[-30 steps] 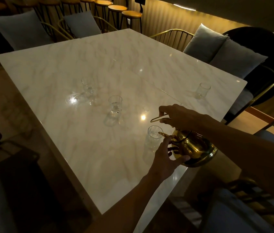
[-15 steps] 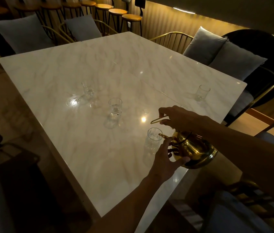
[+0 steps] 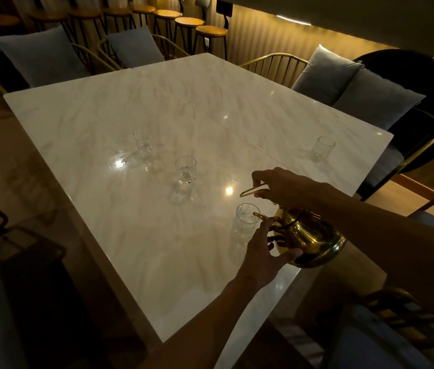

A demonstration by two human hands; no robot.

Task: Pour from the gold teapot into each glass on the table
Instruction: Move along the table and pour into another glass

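Observation:
The gold teapot (image 3: 310,239) is tilted over the table's near right edge, its spout resting over the rim of the nearest glass (image 3: 244,225). My right hand (image 3: 281,186) grips the teapot's thin handle from above. My left hand (image 3: 265,251) has its fingers spread against the teapot's body, beside that glass. A second glass (image 3: 185,171) stands mid-table, a third glass (image 3: 144,142) farther left, and a fourth glass (image 3: 322,149) near the right edge. All stand upright on the white marble table (image 3: 120,235).
Gold-framed chairs with grey cushions (image 3: 349,83) ring the table at the back and right. A row of round bar stools (image 3: 192,25) lines the far wall. A dark seat (image 3: 386,342) sits at the near right, below the teapot.
Both hands and the teapot hold the same pose over the nearest glass. Only the view has shifted slightly.

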